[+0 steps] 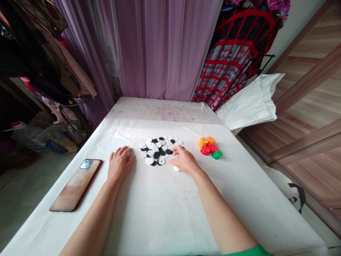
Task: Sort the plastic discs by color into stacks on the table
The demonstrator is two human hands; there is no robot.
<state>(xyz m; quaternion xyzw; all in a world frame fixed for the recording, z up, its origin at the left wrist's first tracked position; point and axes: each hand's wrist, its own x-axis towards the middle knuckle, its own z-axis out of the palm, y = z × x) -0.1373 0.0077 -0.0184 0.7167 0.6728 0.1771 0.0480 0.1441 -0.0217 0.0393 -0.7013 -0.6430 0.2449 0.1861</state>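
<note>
The right hand (184, 160) is open and palm-down, its fingertips (174, 151) touching the edge of a heap of black and white snowflake-shaped plastic discs (157, 151), with a small white piece (176, 169) just under its heel. The left hand (120, 164) rests open and palm-down on the white-covered surface (160, 213), just left of the heap, holding nothing visible. Beyond the right hand lie orange and red discs (207, 145) and a green disc (217, 154); a smartphone (76, 185) lies near the left hand.
</note>
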